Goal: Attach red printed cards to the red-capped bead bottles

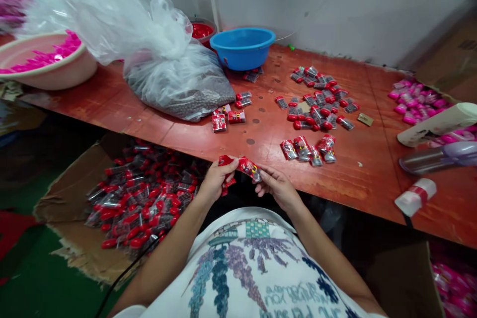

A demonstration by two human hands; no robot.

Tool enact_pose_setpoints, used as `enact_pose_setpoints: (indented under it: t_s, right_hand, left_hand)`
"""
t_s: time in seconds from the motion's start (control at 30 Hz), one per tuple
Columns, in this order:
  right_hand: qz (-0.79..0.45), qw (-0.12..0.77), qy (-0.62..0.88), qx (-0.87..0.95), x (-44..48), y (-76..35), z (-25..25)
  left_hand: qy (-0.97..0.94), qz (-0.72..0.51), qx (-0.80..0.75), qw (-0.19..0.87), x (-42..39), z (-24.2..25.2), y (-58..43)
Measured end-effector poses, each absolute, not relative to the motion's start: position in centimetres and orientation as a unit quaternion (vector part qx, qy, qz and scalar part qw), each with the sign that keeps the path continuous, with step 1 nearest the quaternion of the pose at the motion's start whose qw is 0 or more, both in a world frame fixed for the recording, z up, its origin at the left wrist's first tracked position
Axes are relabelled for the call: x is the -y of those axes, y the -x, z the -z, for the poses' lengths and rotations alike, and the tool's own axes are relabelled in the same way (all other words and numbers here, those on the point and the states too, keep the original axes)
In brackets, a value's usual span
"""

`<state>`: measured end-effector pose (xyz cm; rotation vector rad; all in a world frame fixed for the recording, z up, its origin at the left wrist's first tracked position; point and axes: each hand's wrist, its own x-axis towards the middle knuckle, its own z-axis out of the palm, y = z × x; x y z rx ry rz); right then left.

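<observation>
A small red printed packet (249,168) is stretched between the two hands, just in front of the near edge of the surface. It is glossy and soft-looking, mostly red, with black and yellow markings in its print and a greyish end toward the right; the lettering is too small to read. The left hand (217,179) pinches its red end between thumb and fingers and also grips more red wrapping (225,161). The right hand (278,186) pinches the greyish end, its other fingers loosely curled.

The surface (261,144) is reddish-brown and shiny, marked with dark round spots. Four or so similar filled packets (309,150) lie on it to the right, and beyond them spreads a loose group of clear containers with red caps (316,104). To the left, a few small red packs (223,119) lie near a clear plastic bag (182,84) full of small greyish pieces. Behind stands a blue basin (242,59); at far left, a pale basin (70,72) holds bright pink pieces. Pink items (417,102) are heaped at the right. Below, a torn cardboard box (59,208) brims with more red-capped containers. The wall (316,10) is plain grey, and the floor (33,268) is green.
</observation>
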<state>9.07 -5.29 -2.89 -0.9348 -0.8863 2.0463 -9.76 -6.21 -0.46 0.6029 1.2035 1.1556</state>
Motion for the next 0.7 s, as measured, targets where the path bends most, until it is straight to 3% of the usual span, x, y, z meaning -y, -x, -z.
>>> enact_pose_setpoints:
  t_s: [0.27,0.5,0.7]
  right_hand:
    - [-0.805,0.33,0.361,0.334,5.7,-9.2,2.7]
    - [-0.737,0.4,0.425,0.341,6.2,-9.0,3.5]
    - [-0.703,0.405,0.451,0.372,6.1,-9.2,3.8]
  left_hand:
    - [-0.146,-0.503,-0.455,0.721,6.5,1.6,9.7]
    - [-0.191,-0.504,-0.466,0.701,7.4,1.2,9.6]
    - [-0.159,-0.523,-0.461,0.699,6.7,0.8,10.1]
